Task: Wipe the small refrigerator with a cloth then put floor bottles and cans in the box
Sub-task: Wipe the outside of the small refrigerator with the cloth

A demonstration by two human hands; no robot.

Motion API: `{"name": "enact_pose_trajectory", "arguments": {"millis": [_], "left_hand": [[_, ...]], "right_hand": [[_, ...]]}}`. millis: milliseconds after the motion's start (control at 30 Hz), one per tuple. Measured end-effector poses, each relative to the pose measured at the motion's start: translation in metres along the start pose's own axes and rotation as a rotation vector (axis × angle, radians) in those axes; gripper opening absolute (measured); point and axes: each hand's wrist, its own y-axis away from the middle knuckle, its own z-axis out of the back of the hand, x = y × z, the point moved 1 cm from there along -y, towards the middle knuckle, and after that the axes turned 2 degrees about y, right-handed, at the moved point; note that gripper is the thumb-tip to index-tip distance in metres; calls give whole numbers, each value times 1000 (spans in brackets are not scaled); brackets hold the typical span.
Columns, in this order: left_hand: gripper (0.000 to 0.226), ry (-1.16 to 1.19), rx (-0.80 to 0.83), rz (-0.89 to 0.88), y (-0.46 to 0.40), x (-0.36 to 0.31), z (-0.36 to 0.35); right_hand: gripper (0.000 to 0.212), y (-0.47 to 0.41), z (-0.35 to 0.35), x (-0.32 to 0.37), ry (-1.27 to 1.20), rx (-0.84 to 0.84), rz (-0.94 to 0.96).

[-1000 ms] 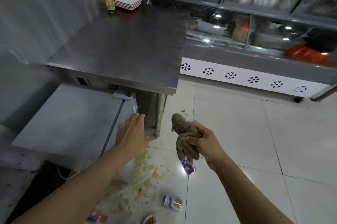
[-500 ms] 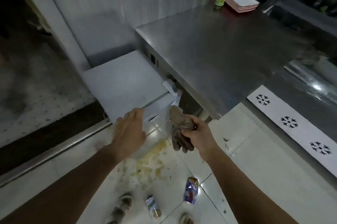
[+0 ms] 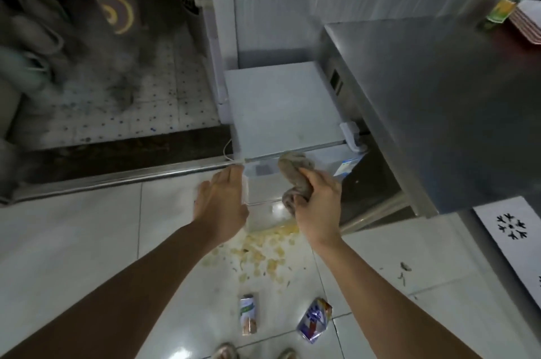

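Clearly the wiping comes first, and it looks just about to start: the right hand (image 3: 317, 203) has its fingers curled round a bunched brown cloth (image 3: 295, 180), held against the upper front of the small refrigerator (image 3: 281, 107), right below its top edge. The left hand (image 3: 222, 203) lies flat with straight fingers at the fridge's left front corner, apparently steadying it.

Next, I'd judge, the cloth wants spreading a little and drawing across the door or up over the white top (balled like that, it will only touch a narrow strip).

Room is tight on the right, where the steel counter (image 3: 439, 101) overhangs beside the fridge and a white plug adapter (image 3: 351, 134) sits at the seam between them. To the left a metal door threshold (image 3: 117, 177) runs along the floor.

Behind the hands, a green can (image 3: 248, 316) and a crushed blue can (image 3: 314, 320) lie on the tiles near scattered food scraps (image 3: 263, 253). No box is visible from here.
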Motion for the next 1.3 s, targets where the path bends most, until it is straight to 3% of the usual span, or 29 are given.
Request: {"name": "enact_pose_trajectory", "arguments": {"millis": [300, 433, 633, 733, 900, 1133, 1300], "left_hand": [[74, 19, -109, 18, -23, 47, -42], [69, 61, -168, 18, -35, 50, -68], [76, 51, -321, -17, -55, 39, -104], [73, 2, -395, -74, -65, 32, -115], [54, -74, -563, -255, -75, 24, -139], [42, -96, -863, -280, -93, 31, -172], [37, -55, -1044, -298, -106, 36, -189]], "right_hand": [[43, -34, -109, 27, 336, -2, 399], [39, -49, -137, -1, 291, 79, 598], [33, -77, -128, -57, 325, -132, 873], [32, -86, -116, -84, 292, -259, 917], [45, -99, -98, -123, 327, -303, 835], [42, -124, -74, -187, 420, -442, 678], [47, -142, -72, -212, 456, -596, 723]]}}
